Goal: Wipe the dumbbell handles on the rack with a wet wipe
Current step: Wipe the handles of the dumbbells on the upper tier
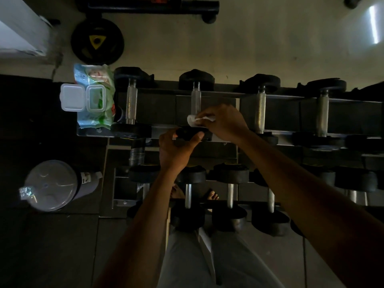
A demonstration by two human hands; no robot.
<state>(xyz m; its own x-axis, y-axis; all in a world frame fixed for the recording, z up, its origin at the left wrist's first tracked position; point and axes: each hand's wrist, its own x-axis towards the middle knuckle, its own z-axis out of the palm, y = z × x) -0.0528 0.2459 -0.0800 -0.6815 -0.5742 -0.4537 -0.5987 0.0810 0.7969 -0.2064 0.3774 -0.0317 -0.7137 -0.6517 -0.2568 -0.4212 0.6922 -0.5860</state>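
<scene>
My right hand [223, 121] pinches the wet wipe [195, 120] around the center dumbbell handle [196, 98], hiding its lower end; my left hand [176, 147] grips the near weight head [190, 133].

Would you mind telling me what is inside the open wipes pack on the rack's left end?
The wipes pack has its lid flipped open; pale wipe material shows faintly in the opening. How many wipes remain is hidden by the wrapper.
</scene>
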